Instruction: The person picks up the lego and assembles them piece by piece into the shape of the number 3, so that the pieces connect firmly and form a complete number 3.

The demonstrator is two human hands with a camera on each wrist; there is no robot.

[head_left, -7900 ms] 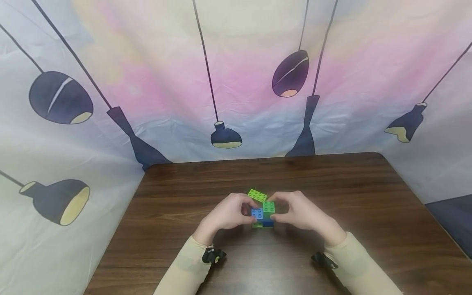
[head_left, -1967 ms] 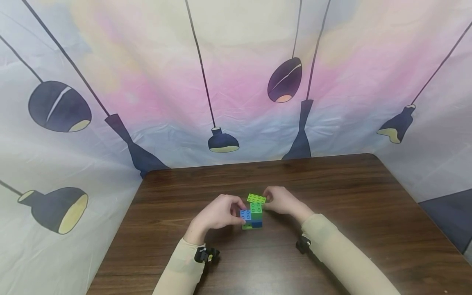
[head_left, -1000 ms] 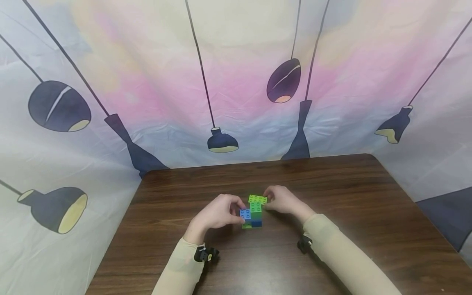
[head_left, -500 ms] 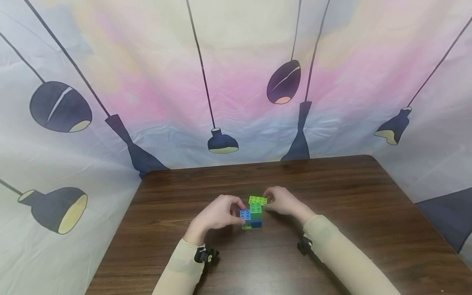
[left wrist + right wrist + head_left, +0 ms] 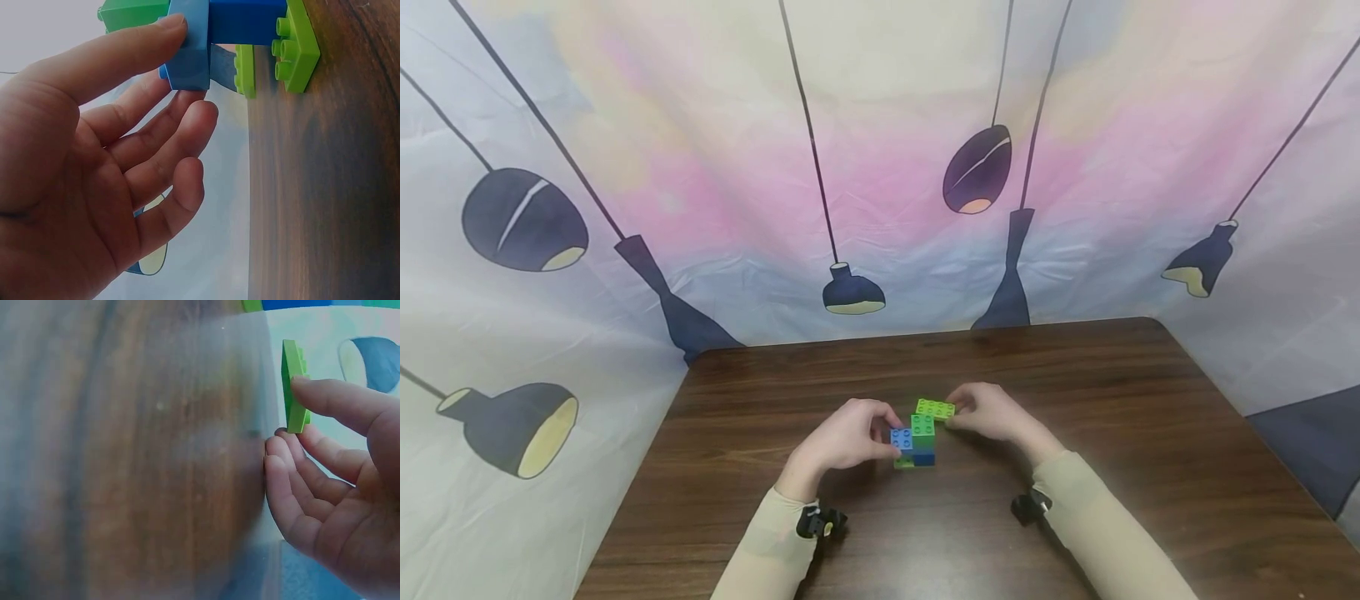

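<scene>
In the head view a small stack of building bricks stands mid-table, with a green brick [image 5: 922, 428] on top and a light blue brick [image 5: 901, 438] at its left. Below them come a dark blue brick [image 5: 247, 22] and a lime base plate [image 5: 303, 50], clearest in the left wrist view. My left hand [image 5: 847, 435] pinches the light blue brick between thumb and fingers; its other fingers curve loosely. My right hand [image 5: 988, 411] pinches a loose lime plate [image 5: 292, 387] by its right end, behind and right of the stack. Its studs face up.
The dark wooden table [image 5: 775, 375] carries the stack. Behind it hangs a cloth backdrop [image 5: 715, 167] printed with lamps. Black wrist cameras [image 5: 822, 522] sit on both sleeves.
At first both hands held the stack while the lime plate lay behind it. My right hand then took the plate and has just shifted it right. My left hand stays at the light blue brick.
</scene>
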